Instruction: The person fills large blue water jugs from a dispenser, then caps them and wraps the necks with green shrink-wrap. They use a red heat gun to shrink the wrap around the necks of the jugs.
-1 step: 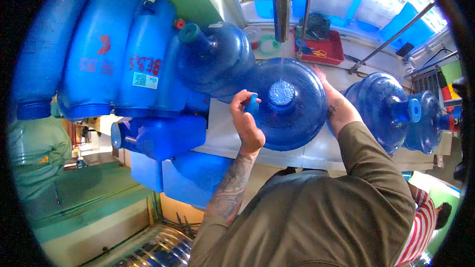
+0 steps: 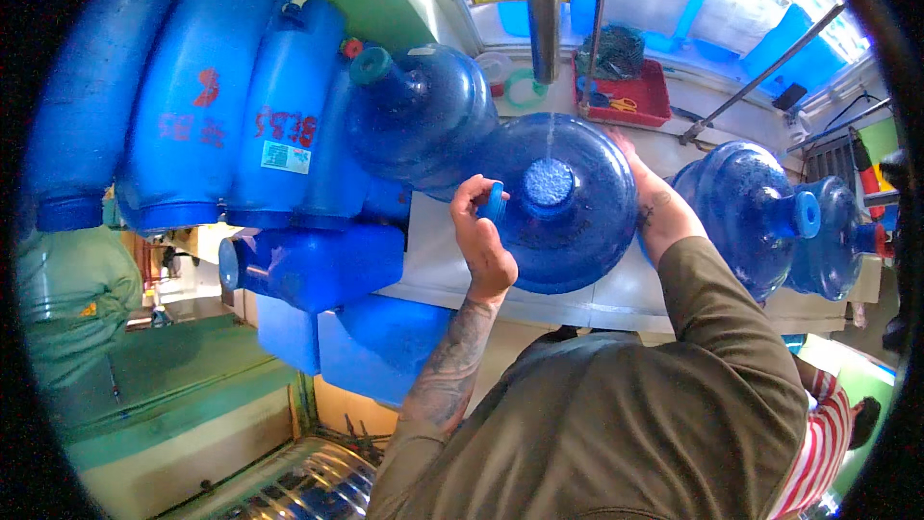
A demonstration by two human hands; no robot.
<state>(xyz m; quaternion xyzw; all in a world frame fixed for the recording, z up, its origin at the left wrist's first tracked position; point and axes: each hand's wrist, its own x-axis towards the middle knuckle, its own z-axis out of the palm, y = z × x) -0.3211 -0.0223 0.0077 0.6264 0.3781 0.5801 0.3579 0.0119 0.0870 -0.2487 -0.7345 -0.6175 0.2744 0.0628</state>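
At the worktop's front edge: large blue water bottle stands upright, mouth up, directly under the steel spout so the thin stream drops into the neck.
Left hand: pinches a small blue cap beside the neck, kept close at hand.
Right hand: spread flat on the bottle's far shoulder, steadying it; grips nothing.
Right end: two capped bottles lie on their sides.
Left end: blue jerrycans lean against the green wall.
Back edge: red tray.
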